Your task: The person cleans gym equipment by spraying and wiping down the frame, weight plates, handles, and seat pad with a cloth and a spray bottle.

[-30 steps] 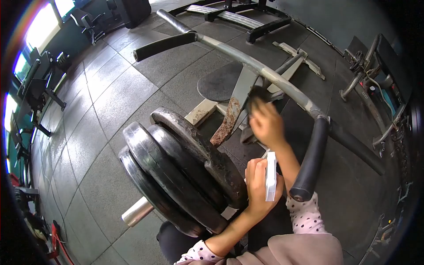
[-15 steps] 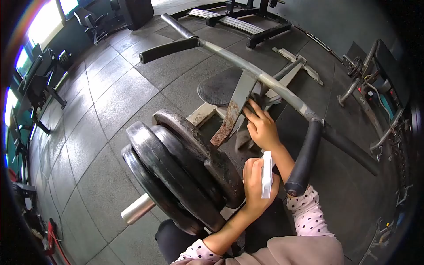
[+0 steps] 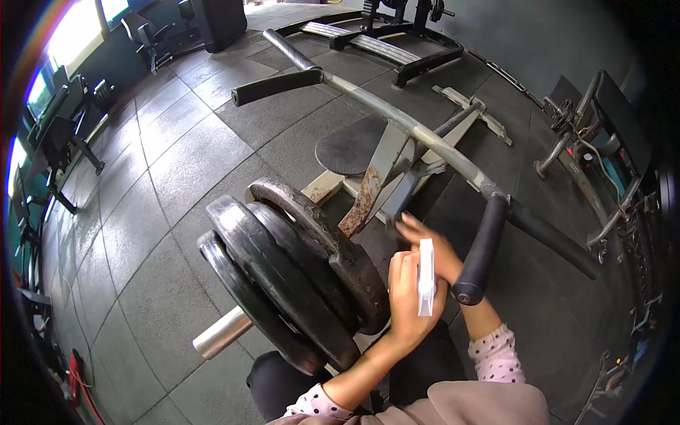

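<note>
My left hand [image 3: 409, 297] is closed around a thin white rectangular object [image 3: 426, 278], seen nearly edge-on, too plain to name. My right hand [image 3: 433, 248] is just behind it, fingers stretched out and slightly blurred, with nothing visible in them; part of it is hidden by the left hand and a black handle grip [image 3: 482, 251]. Ahead of the right hand is the machine's rusty steel upright [image 3: 368, 188], joined to a long metal bar [image 3: 397, 113]. Left of my hands, black weight plates [image 3: 273, 283] are stacked on a silver sleeve [image 3: 221, 333].
A round black textured pad [image 3: 352, 145] lies beyond the plates. Another padded grip [image 3: 276, 86] sticks out at the bar's far end. Gym machines stand along the left, and a black rack frame [image 3: 425, 64] is at the back. Dark rubber tiles [image 3: 177, 269] cover the floor.
My right hand has drawn back from the rusty upright toward my left hand. My left hand still holds the white object in nearly the same place.
</note>
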